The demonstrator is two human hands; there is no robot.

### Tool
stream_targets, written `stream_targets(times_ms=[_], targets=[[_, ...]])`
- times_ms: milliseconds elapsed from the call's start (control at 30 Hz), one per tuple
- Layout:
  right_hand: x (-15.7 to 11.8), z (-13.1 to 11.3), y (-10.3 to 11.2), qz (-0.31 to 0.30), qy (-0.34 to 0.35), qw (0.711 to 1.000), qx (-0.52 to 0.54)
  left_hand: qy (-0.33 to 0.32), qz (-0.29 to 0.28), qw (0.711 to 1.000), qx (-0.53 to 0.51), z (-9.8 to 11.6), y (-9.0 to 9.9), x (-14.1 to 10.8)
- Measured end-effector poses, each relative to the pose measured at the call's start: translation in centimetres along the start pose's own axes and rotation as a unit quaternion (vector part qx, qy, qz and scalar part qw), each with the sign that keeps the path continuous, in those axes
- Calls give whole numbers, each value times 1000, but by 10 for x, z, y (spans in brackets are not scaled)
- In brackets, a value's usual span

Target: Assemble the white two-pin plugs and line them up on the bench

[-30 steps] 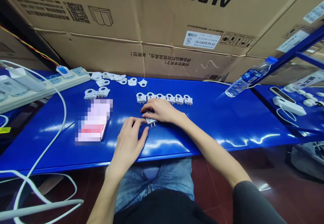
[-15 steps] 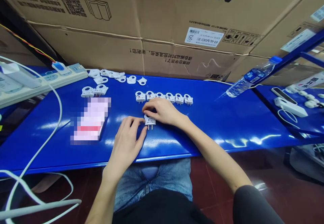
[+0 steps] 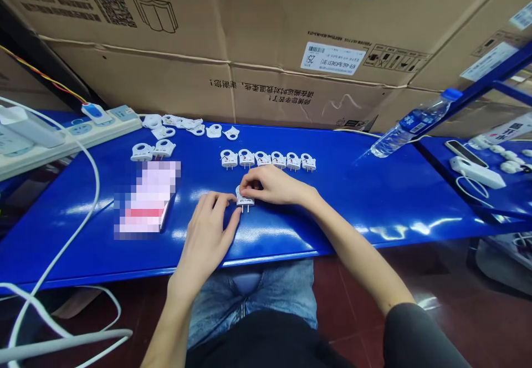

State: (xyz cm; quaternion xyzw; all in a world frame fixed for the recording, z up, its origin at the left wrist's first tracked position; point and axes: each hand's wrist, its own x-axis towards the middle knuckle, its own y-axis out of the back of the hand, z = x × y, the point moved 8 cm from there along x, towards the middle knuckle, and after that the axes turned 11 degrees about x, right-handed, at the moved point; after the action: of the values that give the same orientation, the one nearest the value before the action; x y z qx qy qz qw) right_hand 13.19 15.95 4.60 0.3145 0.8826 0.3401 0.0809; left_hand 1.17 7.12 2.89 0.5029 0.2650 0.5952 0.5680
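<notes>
A white two-pin plug (image 3: 245, 200) lies on the blue table, its metal pins toward me. My left hand (image 3: 210, 226) rests at its left side, index finger and thumb tips curled against the edge. From the right, my right hand (image 3: 270, 184) reaches over its upper part with thumb and index finger pinched together. Those fingers cover part of the plug, and anything small between them is hidden. Just beyond, a row of similar white plugs with ring-shaped tops (image 3: 278, 160) stretches sideways, pins toward me.
More white ring-topped pieces (image 3: 163, 148) are grouped at the back left, above a pixelated phone-like slab (image 3: 147, 197). A power strip (image 3: 78, 135) with cables runs along the left. A water bottle (image 3: 409, 127) leans at the right, and a large carton (image 3: 266, 52) closes off the back.
My right hand has shifted slightly and its thumb and index finger have drawn closer together over the plug. My left hand stays at the plug's side. The view has tilted slightly.
</notes>
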Motion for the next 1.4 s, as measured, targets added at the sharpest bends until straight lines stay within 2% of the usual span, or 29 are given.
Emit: stream_targets(times_ms=[200, 467, 767, 1167, 1400], targets=[[0, -5, -2, 8, -7, 1000, -27, 10, 10, 1000, -10, -2, 0, 0], [2, -5, -5, 19, -9, 1000, -19, 19, -6, 1000, -11, -3, -1, 0], [0, -7, -5, 10, -16, 999, -39, 10, -5, 1000, -1, -2, -1, 1], [0, -6, -6, 31, -21, 997, -61, 5, -4, 1000, 1, 2, 1, 2], [-2, -8, 4, 39, -14, 998, -37, 7, -4, 1000, 2, 0, 0, 1]])
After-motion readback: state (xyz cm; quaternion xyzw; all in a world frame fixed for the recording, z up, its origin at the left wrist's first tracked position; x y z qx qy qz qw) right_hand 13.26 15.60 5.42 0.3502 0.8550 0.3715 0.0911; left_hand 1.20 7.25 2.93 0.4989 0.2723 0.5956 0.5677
